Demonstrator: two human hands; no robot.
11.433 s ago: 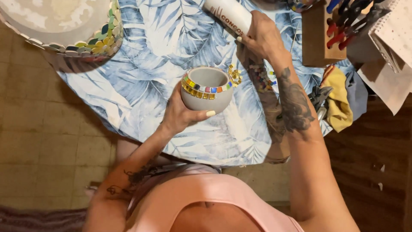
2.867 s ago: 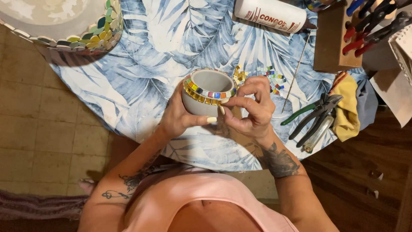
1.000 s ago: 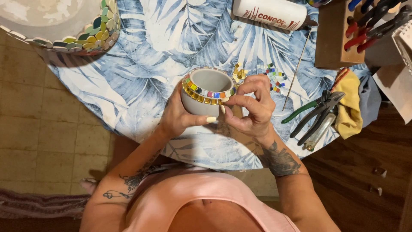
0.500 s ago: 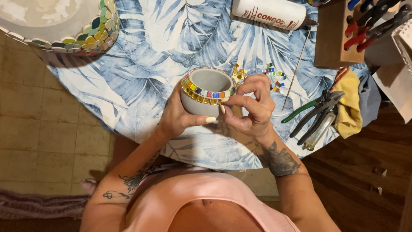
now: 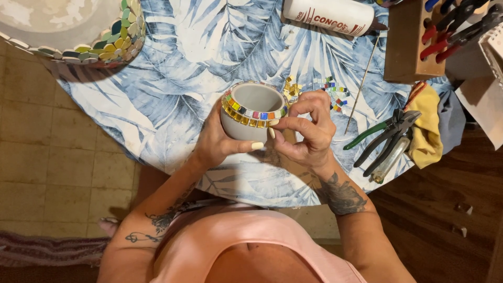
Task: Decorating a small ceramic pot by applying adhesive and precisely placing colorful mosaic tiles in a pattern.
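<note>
round table with a blue leaf-print cloth [image 5: 173, 105] fills the view, above a tiled floor. your left hand [image 5: 220, 139] cups the grey pot [image 5: 250, 111] held above the cloth, while your right hand [image 5: 309, 128] pinches at its rim band of coloured tiles [image 5: 251, 116]. loose tiles [image 5: 330, 91] lie just beyond, pliers [image 5: 385, 136] and a yellow cloth [image 5: 427, 126] to the right, a white glue bottle [image 5: 330, 14] at the far edge.

The small pot [image 5: 250, 107] is plain grey with a rim band of yellow, red, blue and green tiles. The tablecloth [image 5: 199, 52] shows blue leaves on white. Right: green-handled pliers [image 5: 385, 131], a yellow rag [image 5: 427, 126]. Far left, a bowl [image 5: 68, 26] edged in green and yellow tiles.
</note>
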